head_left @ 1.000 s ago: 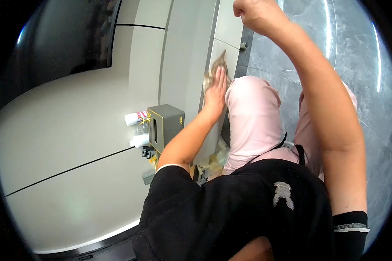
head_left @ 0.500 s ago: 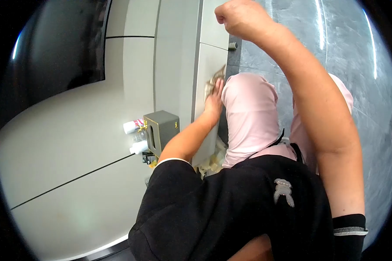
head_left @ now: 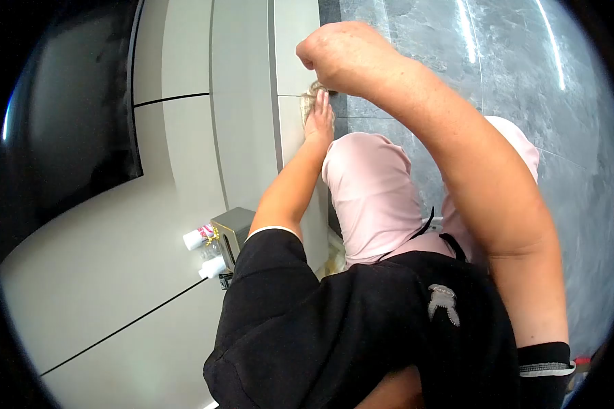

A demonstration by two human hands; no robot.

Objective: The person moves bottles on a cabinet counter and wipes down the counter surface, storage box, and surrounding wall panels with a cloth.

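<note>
My left hand (head_left: pixel 318 124) presses a crumpled beige patterned cloth (head_left: pixel 306 109) against the pale front of a low cabinet (head_left: pixel 292 140). Its fingers lie stretched over the cloth, close to the seam between two front panels. Further out, my right hand (head_left: pixel 341 58) is curled into a fist beside the cabinet's edge, palm turned away. Whatever it may hold is hidden. My right forearm crosses above the grey floor.
A grey tissue box (head_left: pixel 233 221) stands on the cabinet beside white bottles (head_left: pixel 212 266). A large black screen (head_left: pixel 68 116) is at the left. Grey tiled floor (head_left: pixel 416 82) lies to the right, near my pink-trousered knees (head_left: pixel 372 191).
My left hand has slid the cloth further along the cabinet front, up to the panel seam. My right fist appears lower and further left, and the whole view has shifted.
</note>
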